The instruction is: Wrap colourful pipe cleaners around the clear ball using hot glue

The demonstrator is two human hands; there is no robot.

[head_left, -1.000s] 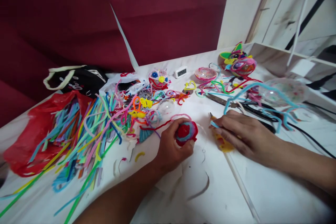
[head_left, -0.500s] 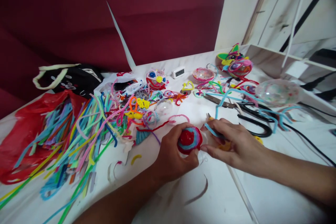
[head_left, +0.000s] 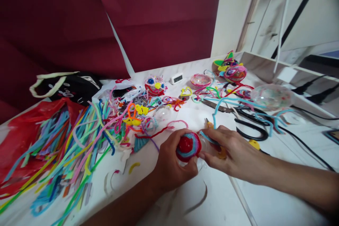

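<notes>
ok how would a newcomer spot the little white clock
Find the big dark red cloth behind the white table. Near the table's back edge, between the pink fuzzy ball with blue eyes and the clear bowl with a pink rim, sits the small white plastic clock. Unlike them, it is boxy and has a grey digital screen.

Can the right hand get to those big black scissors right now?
Probably yes. The scissors lie just beyond the right hand, and their black handles look uncovered. But its fingers are pinching a light-blue fuzzy stick, so it would likely have to let go first.
</notes>
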